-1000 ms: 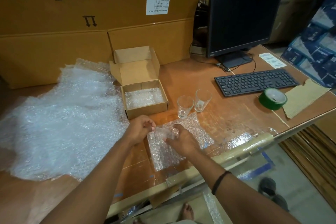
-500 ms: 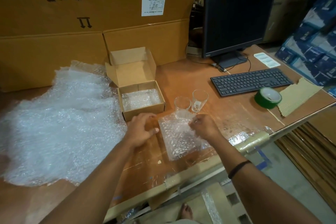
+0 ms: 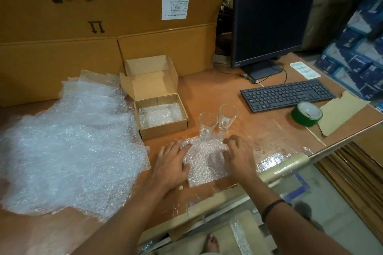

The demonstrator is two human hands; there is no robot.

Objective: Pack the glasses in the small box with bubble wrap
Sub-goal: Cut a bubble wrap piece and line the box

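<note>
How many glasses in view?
2. Left glass and right glass stand upright, side by side on the table, between the box and the keyboard. The wrap lining the box may hide more.

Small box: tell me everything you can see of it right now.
The small box is plain brown corrugated cardboard, shallow, standing upright on the table. Its hinged lid is open, leaning back, side flaps raised. A piece of bubble wrap lines the floor; no glass is inside. The loose bubble wrap pile lies against its left side. The left hand and right hand are clear of it.
</note>
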